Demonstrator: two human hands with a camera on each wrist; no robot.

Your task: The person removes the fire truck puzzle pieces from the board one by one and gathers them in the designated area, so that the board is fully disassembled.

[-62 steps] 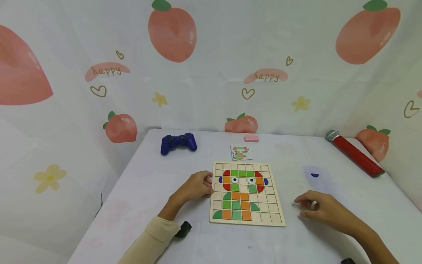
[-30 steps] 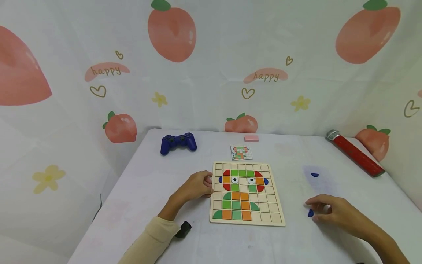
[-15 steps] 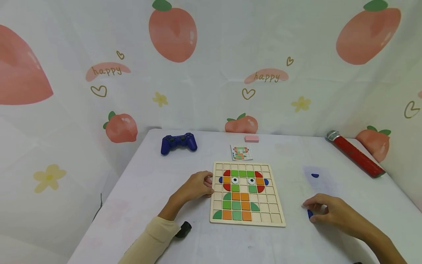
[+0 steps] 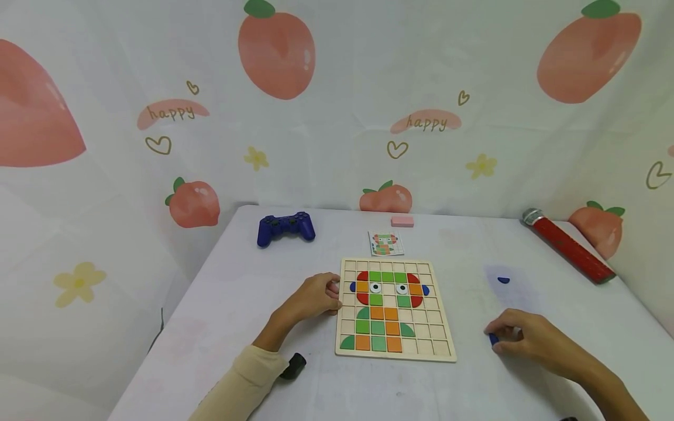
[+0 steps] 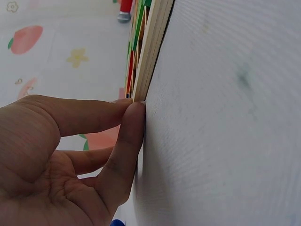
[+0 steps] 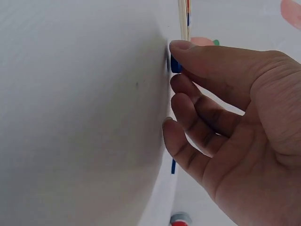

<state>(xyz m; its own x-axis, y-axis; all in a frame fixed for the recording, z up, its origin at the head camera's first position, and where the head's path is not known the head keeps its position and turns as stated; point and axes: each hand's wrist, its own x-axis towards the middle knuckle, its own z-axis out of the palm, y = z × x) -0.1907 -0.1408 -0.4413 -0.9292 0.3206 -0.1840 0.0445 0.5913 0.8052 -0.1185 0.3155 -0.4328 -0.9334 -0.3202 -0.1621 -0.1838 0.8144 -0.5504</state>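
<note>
A wooden grid board (image 4: 439,332) lies flat in the middle of the table, with green, orange and red tiles, blue half-circles and two eye pieces set in it. At its left edge my left hand (image 4: 314,295) grips the rim; the left wrist view shows thumb and finger (image 5: 131,125) pinching the board's side (image 5: 153,42). To the right of the board, my right hand (image 4: 526,334) pinches a small blue half-circle tile (image 4: 493,339) close to the tabletop. In the right wrist view this tile (image 6: 176,64) sits under the thumb, partly hidden. A second blue half-circle tile (image 4: 504,280) lies farther back.
Behind the board are a pattern card (image 4: 386,243) and a pink block (image 4: 402,221). A blue game controller (image 4: 286,228) lies back left, a red microphone (image 4: 568,248) back right. A black cylindrical thing (image 4: 293,366) shows by my left sleeve.
My right hand has shifted a little right from its earliest place, then slightly back left. A blue half-circle tile has appeared at its fingertips, which have closed on it. My left hand has stayed still.
</note>
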